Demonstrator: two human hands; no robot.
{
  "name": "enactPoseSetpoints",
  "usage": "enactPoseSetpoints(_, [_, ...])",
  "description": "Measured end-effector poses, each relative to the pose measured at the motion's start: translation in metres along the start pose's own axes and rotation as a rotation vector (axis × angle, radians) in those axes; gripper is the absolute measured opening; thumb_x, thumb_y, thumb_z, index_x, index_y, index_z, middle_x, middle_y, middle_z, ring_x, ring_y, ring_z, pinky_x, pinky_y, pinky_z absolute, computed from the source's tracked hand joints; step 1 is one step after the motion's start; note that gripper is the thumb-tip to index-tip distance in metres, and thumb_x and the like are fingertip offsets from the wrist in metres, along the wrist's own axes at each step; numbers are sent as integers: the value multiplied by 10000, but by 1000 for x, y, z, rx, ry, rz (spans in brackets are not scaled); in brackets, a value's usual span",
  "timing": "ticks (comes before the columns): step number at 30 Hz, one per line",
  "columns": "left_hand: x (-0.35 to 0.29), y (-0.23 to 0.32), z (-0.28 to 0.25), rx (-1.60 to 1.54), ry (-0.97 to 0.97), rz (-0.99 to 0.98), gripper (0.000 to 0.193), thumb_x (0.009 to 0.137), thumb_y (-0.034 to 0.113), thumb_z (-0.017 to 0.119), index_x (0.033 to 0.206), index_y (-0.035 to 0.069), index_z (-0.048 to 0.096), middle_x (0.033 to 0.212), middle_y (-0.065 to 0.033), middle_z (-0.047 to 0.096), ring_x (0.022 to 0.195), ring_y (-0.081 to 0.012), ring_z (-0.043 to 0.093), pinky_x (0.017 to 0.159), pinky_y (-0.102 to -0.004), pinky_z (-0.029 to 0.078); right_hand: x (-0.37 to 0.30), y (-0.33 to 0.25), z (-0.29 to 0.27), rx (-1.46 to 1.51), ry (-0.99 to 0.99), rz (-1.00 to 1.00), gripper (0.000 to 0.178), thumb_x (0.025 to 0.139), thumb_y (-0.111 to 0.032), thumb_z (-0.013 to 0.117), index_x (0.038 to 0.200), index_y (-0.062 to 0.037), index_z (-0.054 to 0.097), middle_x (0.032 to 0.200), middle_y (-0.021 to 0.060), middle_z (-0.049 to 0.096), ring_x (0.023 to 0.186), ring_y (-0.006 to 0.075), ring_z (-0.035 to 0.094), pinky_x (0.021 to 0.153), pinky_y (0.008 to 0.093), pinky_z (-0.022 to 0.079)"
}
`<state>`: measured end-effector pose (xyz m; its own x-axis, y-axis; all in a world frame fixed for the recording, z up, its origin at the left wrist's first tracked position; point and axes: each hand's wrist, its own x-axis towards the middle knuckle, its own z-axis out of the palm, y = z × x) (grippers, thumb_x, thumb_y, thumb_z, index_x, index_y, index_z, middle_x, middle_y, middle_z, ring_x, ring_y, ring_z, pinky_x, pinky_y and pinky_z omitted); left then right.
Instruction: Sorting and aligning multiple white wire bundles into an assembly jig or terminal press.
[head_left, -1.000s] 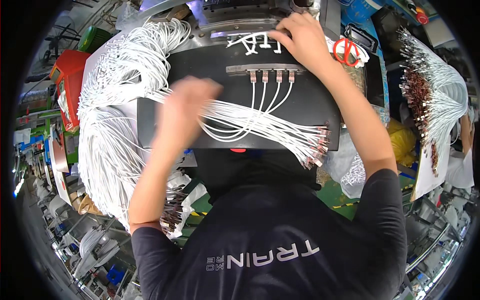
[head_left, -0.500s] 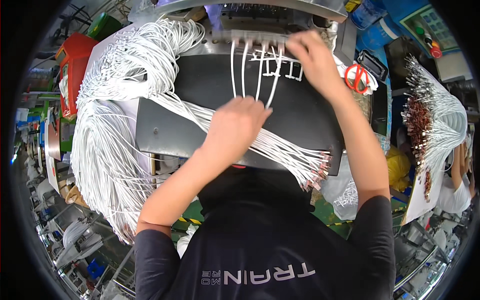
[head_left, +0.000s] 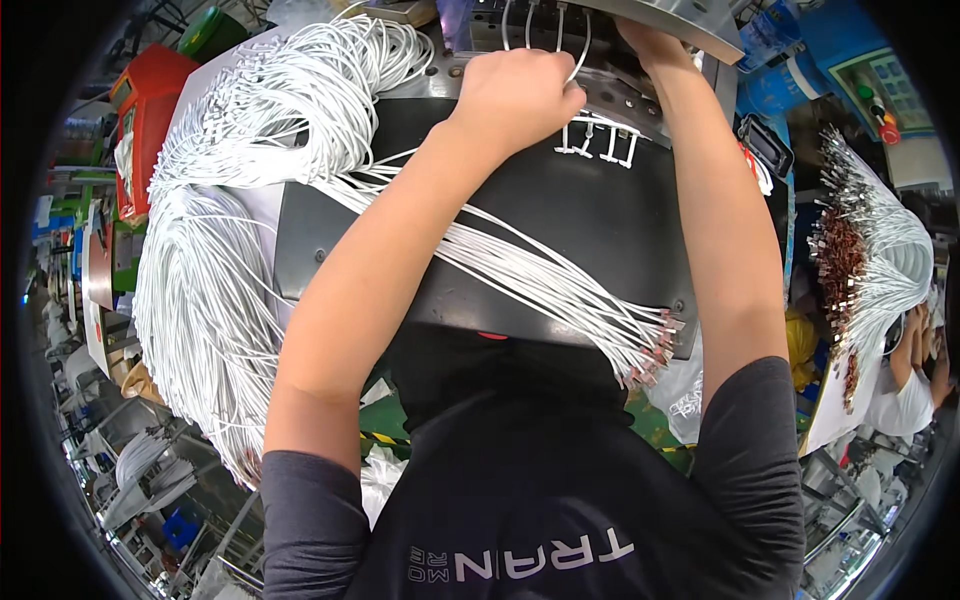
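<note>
My left hand [head_left: 522, 95] is closed, knuckles up, around several white cables [head_left: 562, 28]. Their upper lengths run forward, side by side, into the metal machine [head_left: 610, 85]. Under the machine's upper metal plate [head_left: 690, 20], my right hand [head_left: 645, 38] reaches in from the right; its fingers are hidden there. A white plastic moulded strip [head_left: 600, 140] with short prongs lies just below the machine's edge, between my forearms. Beneath my left forearm, a loose bundle of white cables [head_left: 540, 275] lies across the black work surface [head_left: 590, 220], its copper-coloured ends pointing right.
Large heaps of white cable [head_left: 205, 290] fill the left side. A red box [head_left: 150, 130] stands beyond them. On the right are a dark device [head_left: 766, 145] and a control panel [head_left: 880, 85]. Another person [head_left: 900, 400] sits at far right near more cables [head_left: 890, 255].
Both hands have moved forward, the left one up to the machine's edge, the right one under the upper plate. The held cables have moved farther into the machine.
</note>
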<state>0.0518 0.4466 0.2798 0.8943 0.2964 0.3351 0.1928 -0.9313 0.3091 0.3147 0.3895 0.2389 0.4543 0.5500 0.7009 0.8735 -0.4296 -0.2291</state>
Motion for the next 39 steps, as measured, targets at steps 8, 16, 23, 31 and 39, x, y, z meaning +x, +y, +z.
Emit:
enactPoseSetpoints(8, [7, -18, -7, -139, 77, -45, 293, 972, 327, 603, 1028, 71, 734, 890, -153, 727, 832, -359, 696, 806, -453, 553, -29, -74, -49, 334, -300, 77, 286, 1033, -220, 519, 1121, -14, 695, 1143, 251, 675, 1103, 359, 640, 967, 453, 487])
enactPoseSetpoints(16, [21, -64, 21, 205, 374, 227, 497, 887, 162, 569, 1339, -43, 588, 1301, -277, 632, 1279, -412, 554, 1130, -480, 402, -60, -118, -77, 204, -272, -151, 501, 1024, -354, 520, 1396, -22, 566, 1452, 261, 521, 1375, 418, 446, 1164, 488, 333])
enactPoseSetpoints(23, [23, -41, 13, 212, 285, 106, 473, 888, 159, 574, 1335, 10, 619, 1301, -226, 647, 1298, -372, 559, 1110, -500, 414, -51, -102, -69, 336, -330, -156, 560, 1016, -381, 536, 1429, -2, 528, 1461, 251, 525, 1364, 418, 470, 1156, 481, 362])
enactPoseSetpoints(31, [22, -51, 35, 60, 534, 147, 411, 911, 164, 568, 1302, 81, 662, 1343, -170, 629, 1342, -337, 524, 1095, -503, 409, -59, -81, -104, 159, -325, -224, 482, 1023, -350, 521, 1361, -12, 580, 1383, 229, 591, 1300, 406, 529, 1106, 478, 411])
enactPoseSetpoints(39, [27, 7, 1, 231, 343, 102, 355, 944, 148, 532, 1255, 35, 660, 1286, -200, 639, 1242, -385, 566, 1088, -524, 410, -56, -65, -93, 154, -408, -201, 422, 1012, -304, 534, 1306, -10, 604, 1359, 237, 599, 1282, 427, 529, 1051, 496, 437])
